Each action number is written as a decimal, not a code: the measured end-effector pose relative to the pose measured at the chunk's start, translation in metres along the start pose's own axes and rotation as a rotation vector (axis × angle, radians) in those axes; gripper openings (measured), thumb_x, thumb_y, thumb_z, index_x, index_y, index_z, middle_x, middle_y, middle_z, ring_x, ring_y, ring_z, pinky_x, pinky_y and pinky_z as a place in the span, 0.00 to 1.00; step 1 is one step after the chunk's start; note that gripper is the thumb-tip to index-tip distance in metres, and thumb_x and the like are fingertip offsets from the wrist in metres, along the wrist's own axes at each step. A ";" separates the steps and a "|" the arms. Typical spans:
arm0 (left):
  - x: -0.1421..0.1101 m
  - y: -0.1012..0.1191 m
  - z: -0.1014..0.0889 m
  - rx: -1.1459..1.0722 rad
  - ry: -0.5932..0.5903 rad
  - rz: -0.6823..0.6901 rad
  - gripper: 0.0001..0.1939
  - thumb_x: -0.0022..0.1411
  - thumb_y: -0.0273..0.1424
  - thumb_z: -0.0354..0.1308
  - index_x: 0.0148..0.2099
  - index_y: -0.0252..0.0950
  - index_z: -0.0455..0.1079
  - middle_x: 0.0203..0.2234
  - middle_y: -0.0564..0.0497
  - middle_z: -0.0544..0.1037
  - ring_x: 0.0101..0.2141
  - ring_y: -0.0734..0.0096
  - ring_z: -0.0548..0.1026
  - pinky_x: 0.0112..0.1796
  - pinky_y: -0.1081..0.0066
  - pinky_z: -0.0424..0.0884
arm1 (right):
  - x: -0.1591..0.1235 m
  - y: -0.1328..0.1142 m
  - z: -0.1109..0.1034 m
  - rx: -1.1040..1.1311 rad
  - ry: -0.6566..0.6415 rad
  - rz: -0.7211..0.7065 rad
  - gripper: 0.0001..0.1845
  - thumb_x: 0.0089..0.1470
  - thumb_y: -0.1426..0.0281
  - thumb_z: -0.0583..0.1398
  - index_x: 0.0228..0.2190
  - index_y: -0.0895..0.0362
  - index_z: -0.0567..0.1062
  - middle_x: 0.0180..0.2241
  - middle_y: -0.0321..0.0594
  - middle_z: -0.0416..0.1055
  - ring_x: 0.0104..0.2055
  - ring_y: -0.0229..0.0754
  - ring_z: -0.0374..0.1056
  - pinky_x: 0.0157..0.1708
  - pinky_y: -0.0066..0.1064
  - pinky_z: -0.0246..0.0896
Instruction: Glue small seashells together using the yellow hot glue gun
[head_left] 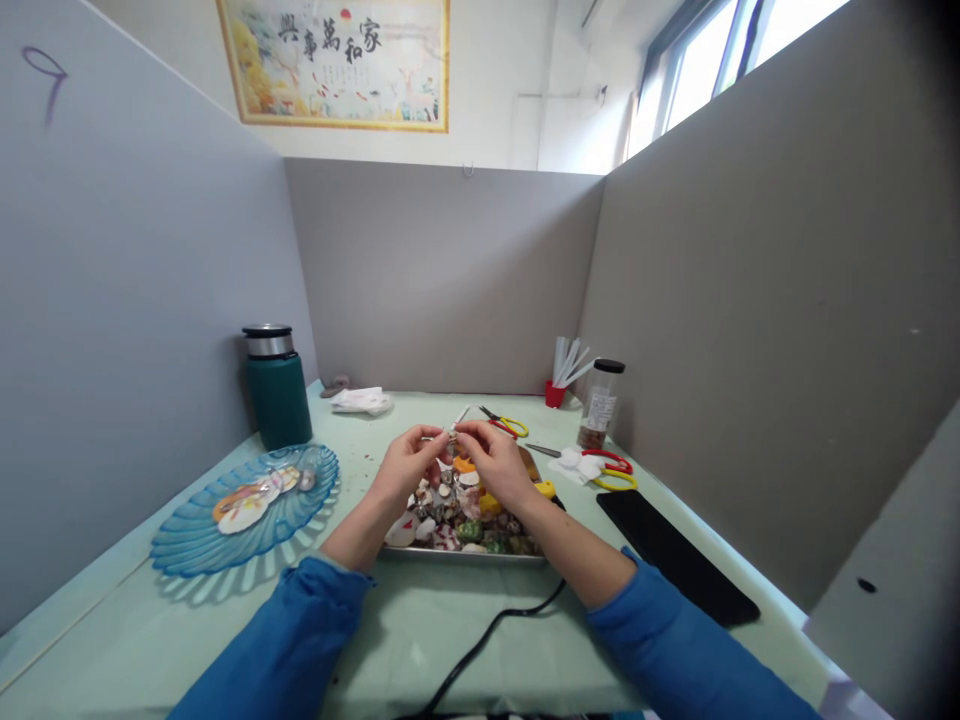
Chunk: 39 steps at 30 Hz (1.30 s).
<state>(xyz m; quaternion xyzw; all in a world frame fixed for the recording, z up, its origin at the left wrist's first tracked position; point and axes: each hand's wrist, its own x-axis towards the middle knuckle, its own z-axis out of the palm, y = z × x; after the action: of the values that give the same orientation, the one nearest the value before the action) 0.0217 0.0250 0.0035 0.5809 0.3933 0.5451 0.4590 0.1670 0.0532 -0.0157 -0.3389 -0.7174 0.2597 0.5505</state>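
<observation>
One small pale piece (453, 437) was found held above the far part of a metal tray (465, 558), near the middle of the table (405, 650). Its outline was largely hidden by the fingers and could not be identified. It was gripped from the left by the thumb and fingertips of the left hand (409, 465), which were pinched together, and from the right by those of the right hand (491, 465), likewise clamped on it. Both wrists were bordered by blue sleeves (315, 610).

Beneath the hands, the tray was seen filled with mixed shells (450, 510), in white, brown, orange and green. A yellow tool (546, 490) was noted at its right side, partly covered by the right arm. A black cord (495, 627) was laid out toward the near edge.

To the left, several shells (251, 505) were observed on a blue scalloped plate (169, 560), with a green bottle (277, 400) stood upright beyond it. Folded white tissue (361, 401) was placed at the far left.

To the right, scissors (619, 464) were recorded lying by crumpled white paper (576, 465), with a black flat panel (679, 555) nearer. Farther off, a lidded jar (600, 410) and a red cup (555, 396) of white sticks (568, 360) were noted. The workspace was enclosed by grey partitions (442, 280).
</observation>
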 end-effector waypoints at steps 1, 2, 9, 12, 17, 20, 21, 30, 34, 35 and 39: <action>0.000 0.000 0.000 -0.004 -0.007 0.000 0.17 0.53 0.41 0.58 0.37 0.31 0.65 0.21 0.54 0.71 0.13 0.81 0.64 0.15 0.78 0.60 | 0.000 0.000 0.000 0.016 -0.005 0.007 0.12 0.55 0.64 0.54 0.38 0.56 0.72 0.33 0.37 0.72 0.32 0.38 0.67 0.32 0.28 0.62; 0.000 0.000 0.000 -0.007 -0.017 -0.003 0.16 0.54 0.41 0.57 0.36 0.31 0.65 0.21 0.54 0.71 0.13 0.82 0.64 0.15 0.78 0.60 | -0.001 -0.001 0.000 0.025 -0.013 0.009 0.12 0.54 0.64 0.55 0.38 0.56 0.72 0.33 0.37 0.72 0.32 0.38 0.67 0.32 0.28 0.62; -0.002 0.000 0.000 0.022 -0.004 -0.044 0.16 0.53 0.40 0.58 0.37 0.32 0.65 0.23 0.54 0.70 0.16 0.80 0.66 0.17 0.77 0.63 | -0.002 -0.003 0.000 -0.005 -0.071 -0.011 0.10 0.56 0.66 0.53 0.35 0.55 0.73 0.32 0.37 0.71 0.33 0.38 0.67 0.33 0.29 0.63; -0.001 0.001 0.001 0.009 0.001 -0.022 0.17 0.52 0.40 0.59 0.37 0.32 0.64 0.23 0.54 0.70 0.16 0.79 0.66 0.17 0.76 0.63 | -0.002 -0.003 0.000 -0.030 -0.062 -0.020 0.10 0.55 0.67 0.53 0.35 0.55 0.73 0.33 0.37 0.71 0.34 0.39 0.67 0.35 0.29 0.62; -0.002 0.003 0.001 0.051 0.001 -0.024 0.17 0.51 0.40 0.60 0.36 0.32 0.65 0.21 0.54 0.71 0.15 0.79 0.67 0.16 0.77 0.62 | -0.001 -0.003 0.000 -0.034 -0.051 -0.020 0.11 0.56 0.66 0.53 0.36 0.56 0.72 0.33 0.38 0.72 0.35 0.39 0.67 0.35 0.29 0.63; -0.003 0.005 0.002 0.053 -0.007 -0.027 0.17 0.50 0.41 0.60 0.34 0.32 0.65 0.20 0.55 0.70 0.15 0.79 0.66 0.16 0.77 0.62 | -0.002 -0.003 -0.001 -0.029 -0.053 -0.012 0.12 0.56 0.65 0.52 0.37 0.56 0.72 0.33 0.38 0.72 0.35 0.39 0.68 0.34 0.29 0.63; -0.003 0.005 0.002 0.046 -0.010 -0.022 0.17 0.50 0.41 0.60 0.34 0.32 0.65 0.20 0.55 0.70 0.15 0.79 0.66 0.17 0.77 0.62 | -0.002 -0.003 -0.001 -0.025 -0.053 -0.010 0.12 0.56 0.65 0.53 0.37 0.55 0.72 0.33 0.37 0.72 0.35 0.39 0.68 0.34 0.29 0.63; -0.003 0.005 0.001 -0.012 -0.035 0.007 0.16 0.49 0.41 0.61 0.34 0.33 0.66 0.21 0.55 0.71 0.15 0.79 0.67 0.16 0.77 0.61 | -0.003 -0.008 -0.001 0.009 -0.051 -0.023 0.11 0.56 0.64 0.53 0.34 0.56 0.72 0.31 0.37 0.71 0.32 0.38 0.67 0.32 0.28 0.62; -0.002 0.005 0.001 -0.028 -0.052 0.008 0.16 0.49 0.39 0.61 0.34 0.32 0.66 0.19 0.55 0.71 0.15 0.79 0.67 0.17 0.77 0.62 | -0.004 -0.009 -0.001 0.039 -0.051 -0.022 0.11 0.56 0.64 0.53 0.34 0.56 0.71 0.31 0.37 0.71 0.33 0.38 0.68 0.32 0.28 0.62; -0.003 0.005 0.001 -0.031 -0.051 0.006 0.15 0.49 0.39 0.61 0.33 0.32 0.66 0.18 0.55 0.71 0.15 0.79 0.67 0.17 0.77 0.62 | -0.004 -0.009 -0.001 0.044 -0.052 -0.022 0.11 0.56 0.64 0.53 0.34 0.56 0.71 0.31 0.37 0.71 0.33 0.38 0.68 0.32 0.28 0.62; -0.004 0.007 0.002 -0.039 -0.042 0.007 0.15 0.50 0.39 0.61 0.34 0.33 0.65 0.18 0.56 0.70 0.15 0.79 0.67 0.17 0.78 0.61 | -0.004 -0.011 -0.001 0.033 -0.042 -0.019 0.11 0.56 0.63 0.53 0.34 0.57 0.70 0.32 0.37 0.71 0.32 0.38 0.67 0.33 0.28 0.62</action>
<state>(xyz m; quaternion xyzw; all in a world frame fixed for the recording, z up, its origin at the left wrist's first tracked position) 0.0229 0.0193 0.0093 0.5845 0.3708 0.5419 0.4767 0.1664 0.0434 -0.0093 -0.3173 -0.7278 0.2732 0.5431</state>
